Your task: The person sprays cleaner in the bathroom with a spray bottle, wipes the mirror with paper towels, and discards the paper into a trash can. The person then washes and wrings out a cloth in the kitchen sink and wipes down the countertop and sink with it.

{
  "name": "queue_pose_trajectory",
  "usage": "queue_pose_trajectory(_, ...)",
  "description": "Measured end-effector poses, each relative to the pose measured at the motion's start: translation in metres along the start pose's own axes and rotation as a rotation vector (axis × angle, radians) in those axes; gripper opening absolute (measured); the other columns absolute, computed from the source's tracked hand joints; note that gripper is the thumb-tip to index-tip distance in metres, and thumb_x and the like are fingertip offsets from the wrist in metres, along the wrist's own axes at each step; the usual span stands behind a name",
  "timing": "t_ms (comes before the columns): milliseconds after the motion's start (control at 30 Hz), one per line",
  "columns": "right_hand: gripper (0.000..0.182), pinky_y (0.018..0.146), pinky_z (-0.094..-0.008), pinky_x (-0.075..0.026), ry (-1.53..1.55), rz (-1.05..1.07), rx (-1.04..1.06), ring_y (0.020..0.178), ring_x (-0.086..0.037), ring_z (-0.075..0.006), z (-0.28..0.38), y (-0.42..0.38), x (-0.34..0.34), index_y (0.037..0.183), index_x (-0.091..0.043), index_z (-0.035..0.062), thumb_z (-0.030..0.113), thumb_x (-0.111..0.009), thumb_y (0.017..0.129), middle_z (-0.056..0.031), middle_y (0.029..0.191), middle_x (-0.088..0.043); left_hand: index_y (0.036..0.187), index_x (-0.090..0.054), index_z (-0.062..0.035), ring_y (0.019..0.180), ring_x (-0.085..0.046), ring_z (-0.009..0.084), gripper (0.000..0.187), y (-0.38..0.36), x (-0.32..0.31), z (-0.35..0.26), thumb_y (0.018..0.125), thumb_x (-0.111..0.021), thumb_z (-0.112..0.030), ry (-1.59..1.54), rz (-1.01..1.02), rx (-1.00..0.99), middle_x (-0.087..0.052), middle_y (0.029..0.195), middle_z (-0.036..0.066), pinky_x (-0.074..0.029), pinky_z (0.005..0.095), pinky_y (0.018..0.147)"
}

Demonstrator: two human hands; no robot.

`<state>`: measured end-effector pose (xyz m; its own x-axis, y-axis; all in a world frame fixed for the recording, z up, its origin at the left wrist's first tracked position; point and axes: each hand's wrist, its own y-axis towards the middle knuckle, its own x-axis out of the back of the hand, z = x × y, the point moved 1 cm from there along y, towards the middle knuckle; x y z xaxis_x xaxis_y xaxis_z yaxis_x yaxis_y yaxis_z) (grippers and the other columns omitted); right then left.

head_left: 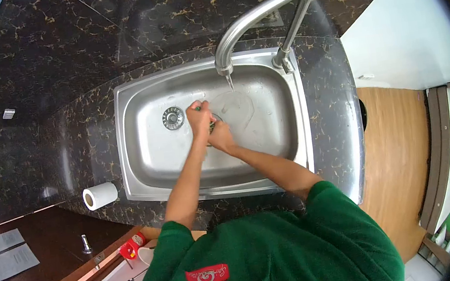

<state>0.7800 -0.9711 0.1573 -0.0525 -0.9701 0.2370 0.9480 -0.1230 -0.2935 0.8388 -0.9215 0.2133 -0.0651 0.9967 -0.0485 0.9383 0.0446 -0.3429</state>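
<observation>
Over the steel sink (148, 155), my left hand (199, 118) is closed with a small green thing (212, 126) showing at its fingers. Its kind is too small and too covered to tell. My right hand (221, 136) presses close against the left one, just below and to the right. Its fingers are curled around something with a thin dark edge, mostly hidden by both hands. A thin stream of water (231, 83) runs from the faucet (224, 62), above and to the right of my hands. The round drain strainer (173, 118) lies to their left.
A paper towel roll (101, 195) lies on the dark marbled counter (100, 150), left of the sink. Farther down on the left are papers (14, 262) on a brown surface and a red packet (131, 246). Wooden flooring (394, 148) shows at right.
</observation>
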Motion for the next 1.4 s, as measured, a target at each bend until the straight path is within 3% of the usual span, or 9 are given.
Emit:
queue_pose_trajectory(267,0.102,0.076,-0.0441,-0.054,1.337,1.519,-0.143,0.093,-0.060,-0.0379,0.121,-0.073,0.099,0.127,-0.027,-0.0065,0.067,-0.062,0.066,-0.0269,0.103,-0.053,0.060,-0.037,-0.0125,0.034,-0.038,0.0140,0.026,-0.072,-0.006,-0.147,0.081,-0.049,-0.001,-0.955,0.806,0.114,-0.035,0.041,0.001,-0.033,0.0289,0.033)
queue_pose_trajectory(333,0.109,0.082,-0.0468,-0.052,1.541,1.756,-0.195,0.097,-0.058,-0.0394,0.146,-0.097,0.086,0.127,-0.024,-0.0088,0.067,-0.065,0.061,-0.0287,0.104,-0.053,0.060,-0.033,-0.0095,0.031,-0.040,0.0160,0.023,-0.091,-0.030,-0.175,0.081,-0.044,-0.006,-1.107,1.311,-0.145,-0.038,0.040,0.003,-0.034,0.0295,0.030)
queue_pose_trajectory(433,0.080,0.051,-0.0327,-0.054,1.776,1.615,-0.358,0.071,-0.063,-0.0280,0.198,-0.141,0.085,0.124,-0.032,-0.0052,0.040,-0.071,0.072,-0.0240,0.099,-0.056,0.067,-0.039,-0.0070,0.034,-0.044,0.0153,0.018,-0.100,-0.042,-0.199,0.081,-0.046,0.001,-1.235,1.640,-0.167,-0.044,0.043,0.004,-0.039,0.0320,0.032)
queue_pose_trajectory(567,0.017,0.033,-0.0229,-0.025,1.817,1.368,-0.467,0.044,-0.037,-0.0063,0.164,-0.127,0.081,0.083,-0.044,0.0130,0.019,-0.060,0.083,0.0020,0.061,-0.044,0.059,-0.034,-0.0071,0.034,-0.039,0.0137,0.027,-0.092,-0.018,-0.175,0.083,-0.042,0.002,-0.818,1.008,0.060,-0.036,0.042,0.002,-0.037,0.0303,0.033)
queue_pose_trajectory(767,0.023,0.029,-0.0255,-0.020,0.815,0.440,-0.498,0.033,-0.030,-0.0072,0.091,-0.056,0.060,0.064,-0.041,0.0114,0.017,-0.057,0.079,0.0046,0.046,-0.033,0.058,-0.037,-0.0063,0.035,-0.039,0.0126,0.030,-0.032,-0.017,-0.080,0.085,-0.050,-0.005,-0.156,0.512,0.139,-0.036,0.043,0.001,-0.037,0.0291,0.036)
queue_pose_trajectory(933,0.018,0.029,-0.0298,-0.029,0.488,0.161,-0.337,0.034,-0.043,-0.0131,0.049,-0.028,0.021,0.070,-0.048,0.0045,0.018,-0.057,0.078,-0.0033,0.049,-0.047,0.061,-0.045,-0.0019,0.036,-0.046,0.0122,0.023,-0.014,-0.013,-0.044,0.082,-0.052,-0.008,0.352,0.294,-0.040,-0.045,0.047,0.004,-0.037,0.0282,0.036)
queue_pose_trajectory(1067,0.021,0.040,-0.0376,-0.043,0.279,0.131,-0.214,0.046,-0.058,-0.0261,0.022,-0.012,0.001,0.083,-0.057,0.0008,0.021,-0.058,0.078,-0.0141,0.060,-0.059,0.071,-0.054,0.0033,0.057,-0.060,0.0362,0.016,0.008,-0.008,-0.005,0.076,-0.054,-0.012,0.706,0.132,-0.337,-0.059,0.062,0.023,-0.048,0.0391,0.052)
queue_pose_trajectory(1167,0.025,0.058,-0.0425,-0.048,-0.138,-0.138,0.391,0.066,-0.063,-0.0338,-0.011,0.005,-0.021,0.088,-0.060,0.0020,0.024,-0.060,0.076,-0.0175,0.069,-0.063,0.071,-0.057,0.0019,0.067,-0.059,0.0416,0.013,0.003,-0.013,-0.004,0.074,-0.055,-0.011,0.838,0.022,-0.476,-0.059,0.068,0.025,-0.047,0.0441,0.060)
queue_pose_trajectory(1400,0.040,0.076,-0.0399,-0.046,-0.186,-0.006,0.044,0.092,-0.059,-0.0322,-0.012,0.011,-0.012,0.100,-0.056,0.0011,0.025,-0.067,0.071,-0.0216,0.100,-0.060,0.066,-0.054,0.0011,0.064,-0.061,0.0377,0.018,0.003,-0.025,-0.002,0.076,-0.058,-0.014,0.908,-0.151,-0.546,-0.060,0.065,0.022,-0.047,0.0428,0.058)
